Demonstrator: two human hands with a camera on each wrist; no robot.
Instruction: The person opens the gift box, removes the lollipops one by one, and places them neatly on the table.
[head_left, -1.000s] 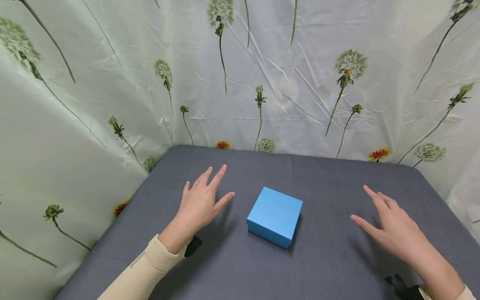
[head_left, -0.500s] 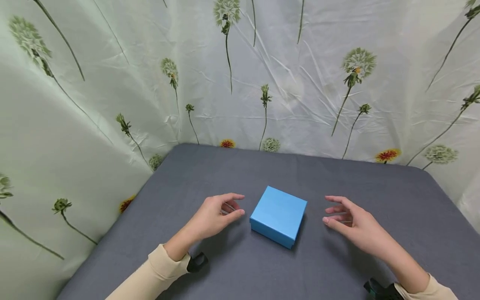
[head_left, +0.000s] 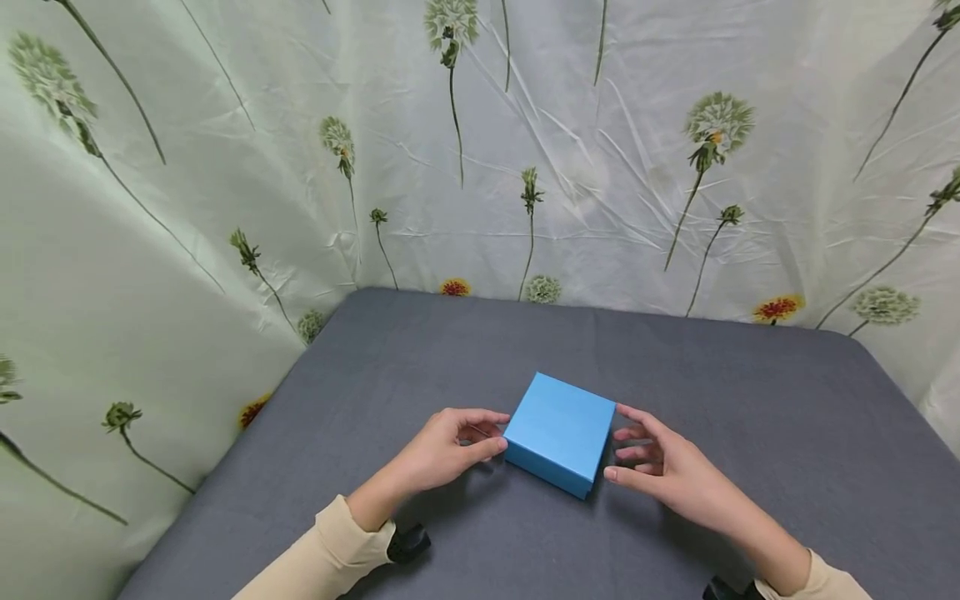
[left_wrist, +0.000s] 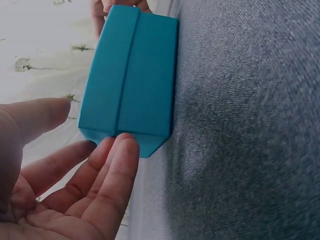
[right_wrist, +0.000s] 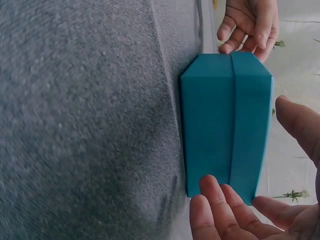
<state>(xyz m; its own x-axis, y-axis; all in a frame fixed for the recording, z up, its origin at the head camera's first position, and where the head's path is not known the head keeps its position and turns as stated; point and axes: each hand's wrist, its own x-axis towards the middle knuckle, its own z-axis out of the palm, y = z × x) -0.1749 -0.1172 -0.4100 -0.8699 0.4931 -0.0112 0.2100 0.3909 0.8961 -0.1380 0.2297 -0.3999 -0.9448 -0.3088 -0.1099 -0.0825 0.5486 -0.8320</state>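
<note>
At left, left hand point(head_left: 442, 450) with fingers loosely bent, thumb parted, tips beside the left wall of a blue box point(head_left: 561, 429), contact uncertain. At centre, box lying flat and askew on the grey bench point(head_left: 420, 358), lid on. At right, right hand point(head_left: 671, 475) likewise half-spread, gripping nothing, index tip at the far-right corner, thumb apart; opposed placement apparently suited to bracing both sides. Left, far and right bench edges all well apart, leaving room sideways and toward the floral cloth point(head_left: 637, 167).

No readable text, label, brand, number or sign in the head view or either wrist view.
</note>
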